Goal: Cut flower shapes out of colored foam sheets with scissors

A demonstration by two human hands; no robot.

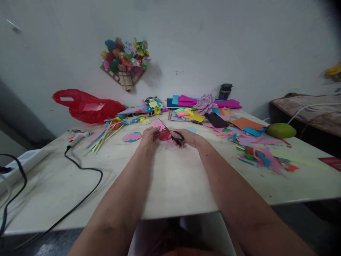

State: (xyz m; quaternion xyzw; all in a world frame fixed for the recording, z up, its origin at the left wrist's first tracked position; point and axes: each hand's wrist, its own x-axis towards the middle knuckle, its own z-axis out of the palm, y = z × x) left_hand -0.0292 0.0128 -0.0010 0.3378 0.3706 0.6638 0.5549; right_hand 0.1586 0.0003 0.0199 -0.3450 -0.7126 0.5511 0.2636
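Note:
My left hand (149, 136) pinches a piece of pink paper (159, 124) above the middle of the table. In my right hand (190, 137) is a pair of scissors with black handles (178, 138), its blades pointing up and left at the paper. Under the hands, a round red thing (164, 134) lies on the table, partly hidden by the fingers. Small pink scraps surround it. Left of my left hand lies a scalloped pink and blue paper shape (132, 137).
A glue gun (77, 138) with a black cord and a white power strip (23, 167) are at left. Behind are a red plastic bag (90, 108) and paper flowers (153, 105). To the right lie a phone (216, 120), paper scraps (263, 156) and a green oval object (281, 130).

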